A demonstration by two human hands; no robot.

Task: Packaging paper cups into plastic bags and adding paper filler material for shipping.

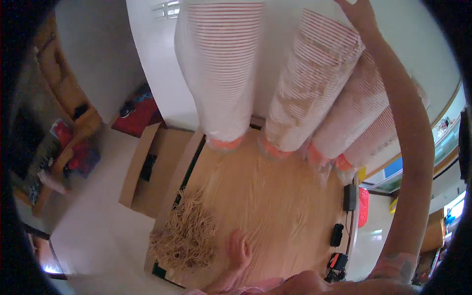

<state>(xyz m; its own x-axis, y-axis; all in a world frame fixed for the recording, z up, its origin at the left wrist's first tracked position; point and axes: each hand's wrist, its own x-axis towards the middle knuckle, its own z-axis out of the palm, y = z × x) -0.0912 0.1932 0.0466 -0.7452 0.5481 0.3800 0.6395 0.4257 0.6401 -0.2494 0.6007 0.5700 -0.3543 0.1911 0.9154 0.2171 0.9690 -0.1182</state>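
Observation:
My left hand point(239, 250) rests low over the wooden tabletop point(275, 206), its fingers loosely curled and a little apart, with nothing seen in it. Just left of it lies a heap of tan stringy strands point(189, 231). My right arm stretches up along the right side. At its end my right hand point(361, 14) reaches the upper edge, where its fingers are partly cut off. Below and left of that hand leans a plastic-wrapped stack of white, red-striped cups point(317, 73). A wider wrapped cup stack point(223, 69) stands further left.
More wrapped cup stacks point(354, 108) lean at the back right. Along the table's right edge sit a black adapter point(349, 197) and small black and orange devices point(337, 260). An open cardboard box point(167, 162) adjoins the left edge. A red stool-like object point(363, 206) stands beyond the right.

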